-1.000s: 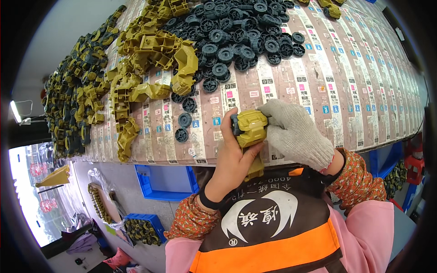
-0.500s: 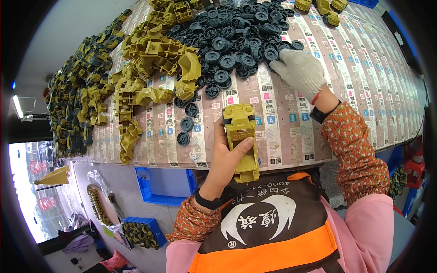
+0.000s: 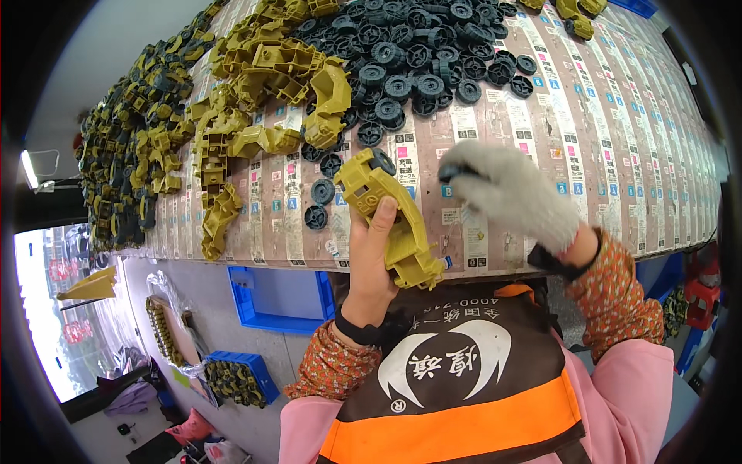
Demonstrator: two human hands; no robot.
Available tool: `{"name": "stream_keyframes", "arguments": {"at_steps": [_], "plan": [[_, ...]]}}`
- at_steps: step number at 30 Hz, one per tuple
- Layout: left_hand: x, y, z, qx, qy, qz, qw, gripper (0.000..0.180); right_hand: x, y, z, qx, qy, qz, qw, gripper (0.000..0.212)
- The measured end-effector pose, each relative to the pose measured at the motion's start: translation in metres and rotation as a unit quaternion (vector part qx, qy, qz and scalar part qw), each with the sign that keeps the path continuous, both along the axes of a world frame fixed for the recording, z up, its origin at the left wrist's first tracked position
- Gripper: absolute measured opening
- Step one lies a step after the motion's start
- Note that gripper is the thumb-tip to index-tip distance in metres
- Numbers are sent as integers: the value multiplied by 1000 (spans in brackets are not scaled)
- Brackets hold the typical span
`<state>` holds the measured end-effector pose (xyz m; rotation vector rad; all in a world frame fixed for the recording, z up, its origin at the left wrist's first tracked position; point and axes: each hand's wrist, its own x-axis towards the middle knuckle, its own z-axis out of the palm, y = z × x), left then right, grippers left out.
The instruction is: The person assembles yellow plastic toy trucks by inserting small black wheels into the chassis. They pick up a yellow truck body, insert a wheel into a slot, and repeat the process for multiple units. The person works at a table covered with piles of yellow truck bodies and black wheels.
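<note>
My left hand [image 3: 369, 263], bare, is closed round an olive-yellow plastic toy truck [image 3: 403, 238] above the table's near edge. The truck is tilted on its side, and a dark wheel [image 3: 381, 161] shows at its far end. To the right, my right hand [image 3: 514, 193], in a pale knitted glove, is pinched on a loose dark toy wheel [image 3: 454, 172], partly hidden by the fingers. A short gap separates this wheel from the truck. Beyond both hands lies a heap of dark toy wheels [image 3: 417, 56], with a few stray ones near the truck.
Yellow truck bodies [image 3: 267, 73] are piled left of the wheels. A long mound of yellow-and-dark toy parts [image 3: 131, 147] covers the table's left side. More yellow pieces [image 3: 578, 17] lie at the far right. Below the edge are a blue tray [image 3: 284, 325] and a filled blue crate [image 3: 267, 379].
My right hand has come back from the wheel heap toward the truck, now with a wheel in its fingers. My left hand has tilted the truck and turned its far end leftward.
</note>
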<state>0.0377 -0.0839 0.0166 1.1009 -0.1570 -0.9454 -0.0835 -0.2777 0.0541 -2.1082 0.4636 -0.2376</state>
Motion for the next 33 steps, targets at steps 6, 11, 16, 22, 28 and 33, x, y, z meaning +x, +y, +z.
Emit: {"name": "stream_keyframes", "arguments": {"at_steps": [6,11,16,22,28,33], "plan": [[-2,-4,8,-29,-8,3,1000,41,-19,54,-8,63,-44,-21,997,22],[-3,-11,-3,-30,-42,61,997,38,-25,72,-7,60,-32,-44,997,28],[-7,-11,-5,-25,-70,92,993,40,-32,78,-7,36,-36,-25,998,31],[-12,-7,-12,-25,-145,87,985,68,-35,78,-3,55,-12,-22,998,36],[-22,3,-13,-59,-232,16,971,90,-39,76,-3,40,17,-14,999,38],[-25,-12,-5,-59,-197,40,978,85,-31,66,30,43,106,11,993,60]]}}
